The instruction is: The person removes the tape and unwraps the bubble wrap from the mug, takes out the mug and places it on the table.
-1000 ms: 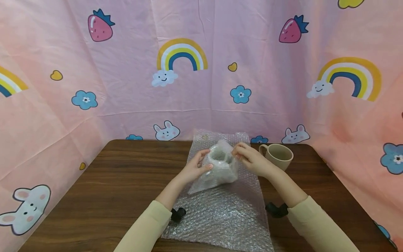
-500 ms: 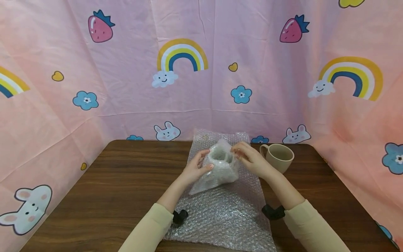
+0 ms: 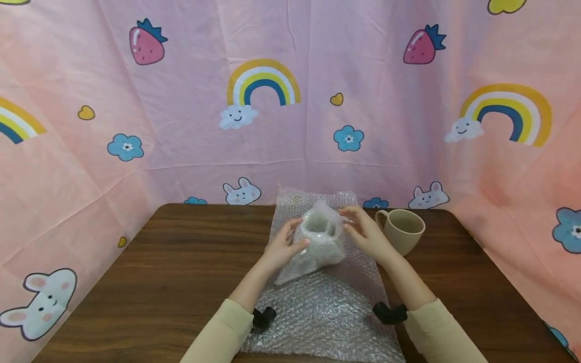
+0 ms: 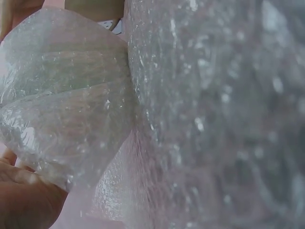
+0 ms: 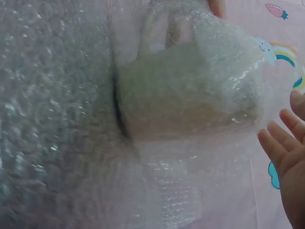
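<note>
A pale green mug (image 3: pixel 317 247) wrapped in bubble wrap stands mid-table, its round opening facing up. My left hand (image 3: pixel 280 247) holds its left side, thumb in front and fingers behind; in the left wrist view that hand (image 4: pixel 26 198) lies against the wrap. At the wrapped mug's right, my right hand (image 3: pixel 371 238) has its fingers spread beside the wrap's upper edge. The right wrist view shows its straight fingers (image 5: pixel 281 143) close to the wrap, and the mug's handle (image 5: pixel 147 36) through the plastic.
Under the wrapped mug, a long bubble wrap sheet (image 3: pixel 327 312) runs from back to front of the brown wooden table (image 3: pixel 181 282). A bare beige mug (image 3: pixel 404 229) stands just right of my right hand. A patterned curtain (image 3: pixel 190 126) hangs behind.
My right fingers, earlier bunched at the wrap's upper right edge, have spread and moved slightly right. My left hand keeps its hold on the wrapped mug.
</note>
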Demonstrator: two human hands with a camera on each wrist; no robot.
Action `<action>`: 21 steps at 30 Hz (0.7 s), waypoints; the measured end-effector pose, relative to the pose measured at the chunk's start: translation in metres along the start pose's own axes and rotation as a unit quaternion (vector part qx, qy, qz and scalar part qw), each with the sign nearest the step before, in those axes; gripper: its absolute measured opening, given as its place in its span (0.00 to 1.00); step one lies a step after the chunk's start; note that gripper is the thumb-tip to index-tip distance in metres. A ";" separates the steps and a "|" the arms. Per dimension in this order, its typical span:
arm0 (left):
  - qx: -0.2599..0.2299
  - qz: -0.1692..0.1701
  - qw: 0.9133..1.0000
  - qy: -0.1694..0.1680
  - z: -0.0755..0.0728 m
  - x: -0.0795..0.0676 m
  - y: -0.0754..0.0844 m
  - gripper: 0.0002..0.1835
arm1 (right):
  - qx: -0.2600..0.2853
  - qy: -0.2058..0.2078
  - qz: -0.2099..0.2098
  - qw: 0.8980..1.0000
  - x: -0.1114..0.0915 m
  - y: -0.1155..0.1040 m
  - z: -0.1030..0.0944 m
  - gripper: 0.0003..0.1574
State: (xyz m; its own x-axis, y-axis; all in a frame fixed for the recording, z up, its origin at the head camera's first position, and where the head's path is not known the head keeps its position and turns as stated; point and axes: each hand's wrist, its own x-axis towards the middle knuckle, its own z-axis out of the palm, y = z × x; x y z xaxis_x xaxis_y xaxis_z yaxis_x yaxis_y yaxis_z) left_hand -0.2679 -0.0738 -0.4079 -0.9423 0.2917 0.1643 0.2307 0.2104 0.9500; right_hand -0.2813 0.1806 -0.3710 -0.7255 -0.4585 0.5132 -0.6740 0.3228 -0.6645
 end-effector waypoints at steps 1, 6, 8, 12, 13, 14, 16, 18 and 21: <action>-0.004 0.000 1.000 -0.002 0.000 0.000 0.001 0.34 | 0.009 0.008 0.000 1.000 -0.002 0.007 0.001 0.22; -0.014 -0.005 1.000 0.001 0.001 0.000 -0.001 0.34 | 0.042 0.040 0.011 0.998 -0.011 0.013 0.005 0.25; -0.013 -0.010 1.000 0.005 0.002 0.000 -0.003 0.34 | 0.051 0.050 0.017 0.997 -0.013 0.013 0.006 0.26; -0.012 -0.007 1.000 0.011 0.002 -0.001 -0.003 0.34 | 0.046 0.072 0.047 0.995 -0.017 0.009 0.009 0.31; -0.013 -0.008 1.000 0.013 0.003 -0.001 -0.003 0.34 | 0.045 0.079 0.052 0.995 -0.017 0.008 0.010 0.32; -0.013 -0.006 1.000 0.015 0.003 -0.001 -0.003 0.34 | 0.045 0.086 0.056 0.994 -0.018 0.007 0.011 0.33; -0.015 -0.004 1.000 0.018 0.004 -0.002 -0.004 0.34 | 0.040 0.099 0.061 0.992 -0.019 0.008 0.013 0.34; -0.017 -0.008 1.000 0.021 0.004 -0.002 -0.004 0.34 | 0.042 0.112 0.063 0.991 -0.020 0.009 0.015 0.35; -0.020 -0.013 0.999 0.022 0.005 -0.002 -0.003 0.34 | 0.037 0.118 0.077 0.989 -0.021 0.011 0.018 0.34</action>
State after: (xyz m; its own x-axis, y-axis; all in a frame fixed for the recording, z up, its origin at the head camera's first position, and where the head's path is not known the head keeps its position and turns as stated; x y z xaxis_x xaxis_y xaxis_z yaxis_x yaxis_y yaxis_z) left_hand -0.2654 -0.0707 -0.4126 -0.9579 0.2445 0.1505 0.1973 0.1798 0.9637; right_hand -0.2710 0.1792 -0.3993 -0.8372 -0.1992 0.5093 -0.5469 0.3087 -0.7782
